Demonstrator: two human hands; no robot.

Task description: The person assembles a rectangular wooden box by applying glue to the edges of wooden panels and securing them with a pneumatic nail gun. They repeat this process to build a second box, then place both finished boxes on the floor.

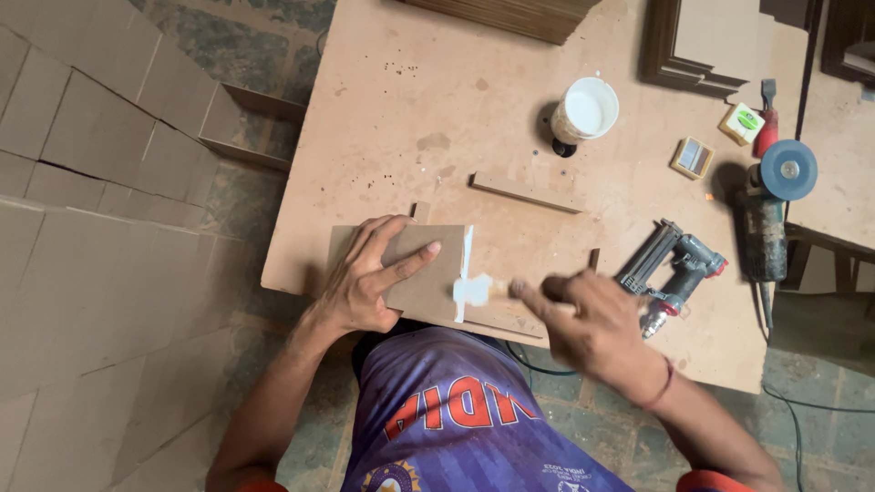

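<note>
The small board [415,273] lies flat at the near edge of my worktop [410,100], white glue [467,260] streaked along its right edge. My left hand [369,278] presses on it with fingers spread flat, grasping nothing, while my right hand [592,323] is clenched on a glue-tipped brush [478,290] touching that edge. A nail gun [670,273] lies just right, and 1 white glue cup [583,109] stands farther back.

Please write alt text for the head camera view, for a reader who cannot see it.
Seen from above, a person's right hand spreads white glue with a brush along the edge of a small brown board, which the left hand presses flat on a workbench. A glue pot and nail gun lie nearby.
</note>
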